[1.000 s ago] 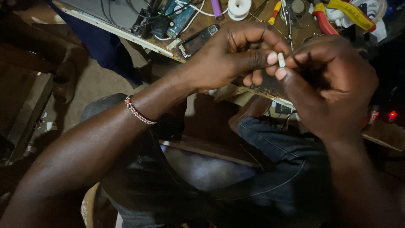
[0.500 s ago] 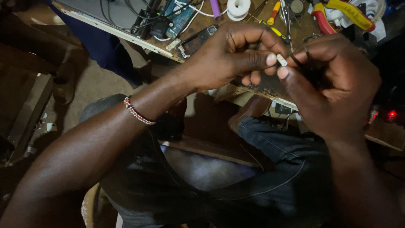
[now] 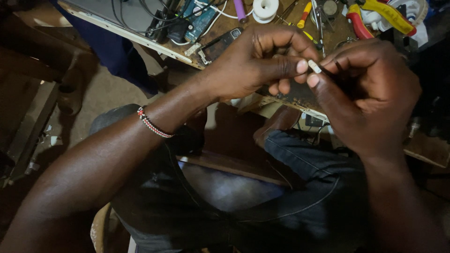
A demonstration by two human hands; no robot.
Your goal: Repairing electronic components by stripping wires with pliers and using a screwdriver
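Left hand [image 3: 262,63] and right hand [image 3: 370,93] meeting fingertip to fingertip over the lap, pinching a small white piece [image 3: 314,66] between them, beaded bracelet [image 3: 152,124] on the left wrist, cluttered workbench [image 3: 220,26] behind with a white tape roll [image 3: 265,9], red pliers [image 3: 358,21], yellow screwdriver [image 3: 304,14]

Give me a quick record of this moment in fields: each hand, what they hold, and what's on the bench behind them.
left hand: fingers pinch a small white piece
right hand: fingers meet the same piece from the other side
wrist: beaded bracelet on left arm
workbench: circuit board, white tape roll, red-handled pliers, cables
position: hands raised over lap
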